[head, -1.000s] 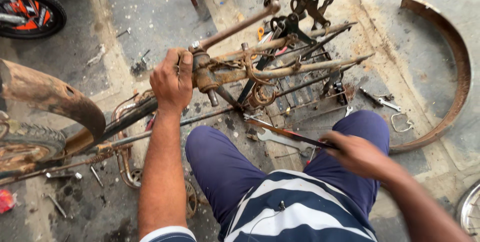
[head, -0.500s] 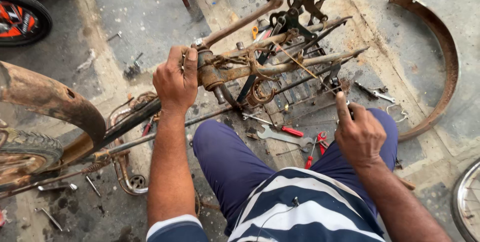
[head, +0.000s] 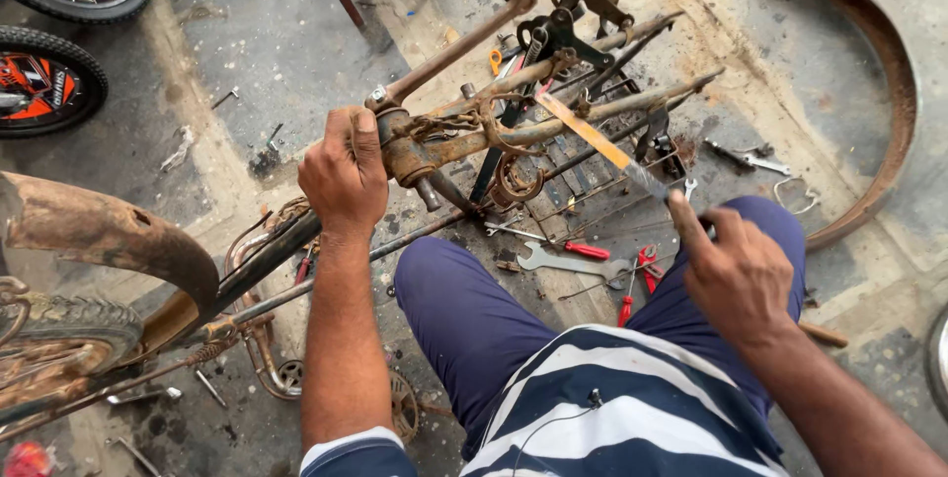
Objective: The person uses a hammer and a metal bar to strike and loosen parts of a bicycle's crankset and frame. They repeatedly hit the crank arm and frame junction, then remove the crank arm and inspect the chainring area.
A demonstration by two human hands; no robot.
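Gripping rusty bicycle frame [head: 464,146], left hand [head: 344,179]; right hand [head: 736,270] around flat blade [head: 592,136].

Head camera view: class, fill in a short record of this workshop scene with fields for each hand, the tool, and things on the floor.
Left hand: grips the rusty brown metal bicycle frame at its joint.
Right hand: holds a long flat metal blade, its tip reaching the frame.
Floor near knees: silver open-ended spanner, red-handled pliers.
Far right: curved rusty mudguard.
Top left: two tyred wheels.
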